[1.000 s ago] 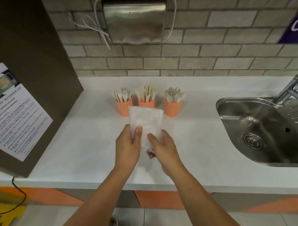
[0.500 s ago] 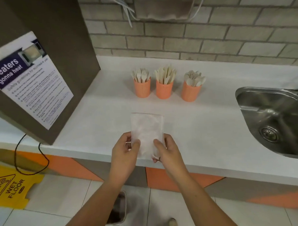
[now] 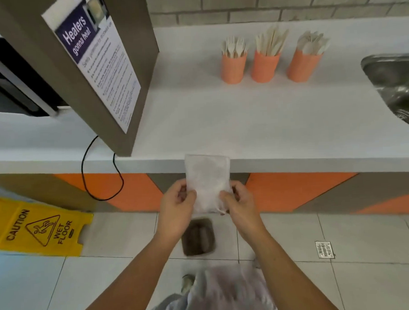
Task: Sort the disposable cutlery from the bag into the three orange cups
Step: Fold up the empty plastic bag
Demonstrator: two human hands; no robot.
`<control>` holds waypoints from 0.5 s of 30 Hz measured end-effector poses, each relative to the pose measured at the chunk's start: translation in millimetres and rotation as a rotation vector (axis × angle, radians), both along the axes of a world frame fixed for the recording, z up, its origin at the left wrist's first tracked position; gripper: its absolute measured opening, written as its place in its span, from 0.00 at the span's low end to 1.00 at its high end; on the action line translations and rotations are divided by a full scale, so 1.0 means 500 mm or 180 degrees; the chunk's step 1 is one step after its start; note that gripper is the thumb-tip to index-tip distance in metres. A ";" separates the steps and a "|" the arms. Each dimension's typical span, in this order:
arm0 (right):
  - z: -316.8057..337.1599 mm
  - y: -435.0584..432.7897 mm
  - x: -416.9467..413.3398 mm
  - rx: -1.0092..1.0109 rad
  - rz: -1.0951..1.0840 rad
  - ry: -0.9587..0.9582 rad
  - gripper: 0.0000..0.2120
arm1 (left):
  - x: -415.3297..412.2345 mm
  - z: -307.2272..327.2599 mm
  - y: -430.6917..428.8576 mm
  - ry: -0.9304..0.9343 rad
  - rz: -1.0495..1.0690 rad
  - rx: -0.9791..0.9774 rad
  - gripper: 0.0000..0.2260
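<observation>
Both hands hold a flat, folded translucent white bag (image 3: 207, 178) upright in front of the counter's front edge. My left hand (image 3: 176, 205) pinches its lower left side and my right hand (image 3: 240, 203) pinches its lower right side. Three orange cups stand in a row at the back of the white counter (image 3: 221, 121): the left cup (image 3: 233, 69) holds forks, the middle cup (image 3: 265, 68) holds knives, the right cup (image 3: 303, 65) holds spoons. No cutlery shows inside the bag.
A brown cabinet with a "Heaters gonna heat" poster (image 3: 103, 65) stands on the counter's left. A steel sink (image 3: 396, 85) is at the right edge. On the tiled floor lie a yellow wet-floor sign (image 3: 39, 228), a floor drain (image 3: 324, 249) and a dark pedal (image 3: 198, 237).
The view has pulled back and tilted down, so the counter and cups now sit farther away. My hands and the bag have come off the counter towards my body, same grip.
</observation>
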State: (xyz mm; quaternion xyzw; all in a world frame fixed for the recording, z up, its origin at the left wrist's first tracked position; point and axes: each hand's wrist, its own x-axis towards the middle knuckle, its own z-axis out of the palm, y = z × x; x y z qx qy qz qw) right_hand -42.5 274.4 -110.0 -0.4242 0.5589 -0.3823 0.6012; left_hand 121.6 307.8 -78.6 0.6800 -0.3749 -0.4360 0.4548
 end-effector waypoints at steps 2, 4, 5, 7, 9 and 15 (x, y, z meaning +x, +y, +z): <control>-0.022 0.036 0.021 0.0206 0.0028 -0.0018 0.10 | 0.028 -0.024 0.037 -0.0032 0.0064 0.0135 0.11; -0.058 0.062 0.037 0.0300 -0.0010 -0.0013 0.10 | 0.048 -0.057 0.063 -0.0116 0.0123 0.0297 0.10; -0.078 0.072 0.044 0.0359 -0.0029 0.0025 0.10 | 0.055 -0.077 0.071 -0.0187 0.0154 0.0386 0.10; -0.118 0.091 0.055 0.0511 -0.0073 0.0062 0.12 | 0.060 -0.122 0.086 -0.0267 0.0254 0.0567 0.10; -0.161 0.107 0.061 0.0621 -0.0124 0.0174 0.14 | 0.055 -0.168 0.099 -0.0327 0.0352 0.0714 0.11; -0.338 0.122 0.068 0.0740 -0.0187 0.0647 0.12 | 0.023 -0.350 0.120 -0.0344 0.0527 0.1093 0.10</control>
